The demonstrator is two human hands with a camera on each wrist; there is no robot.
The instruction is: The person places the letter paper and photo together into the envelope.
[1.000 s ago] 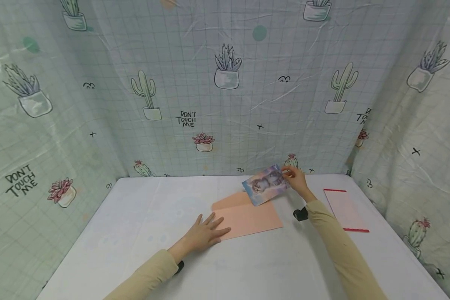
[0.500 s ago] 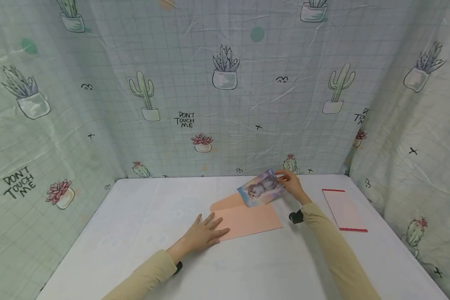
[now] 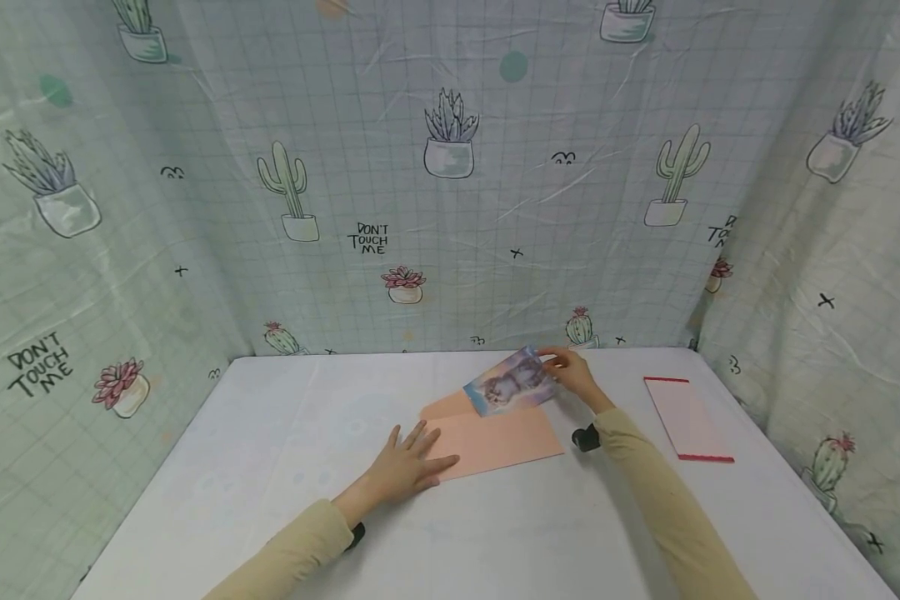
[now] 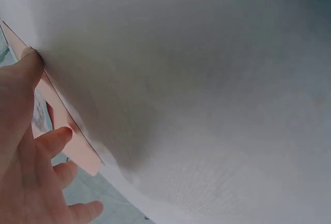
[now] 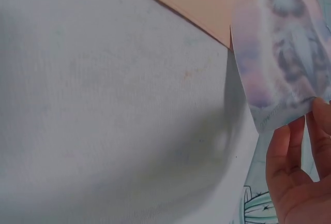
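A peach envelope [image 3: 498, 442] lies on the white table with its flap folded out on the far side. My left hand [image 3: 405, 468] rests on the envelope's left end, fingers spread; in the left wrist view, its thumb touches the envelope's edge [image 4: 83, 151]. Between thumb and fingers, my right hand [image 3: 570, 372] pinches the right end of a picture card [image 3: 508, 386] with a kitten on it. Tilted, the card overlaps the envelope's far edge and part of the flap. Whether its lower edge is inside the envelope, I cannot tell. The right wrist view shows the pinched card [image 5: 282, 69] up close.
To the right lies a pale pink sheet [image 3: 688, 421] with red strips along its two short ends. A cactus-print curtain [image 3: 450, 217] surrounds the back and sides of the white table [image 3: 285, 433].
My right hand has moved left and slightly downward with the card, which now sits further left over the envelope's far side. My left hand and the envelope have stayed nearly still.
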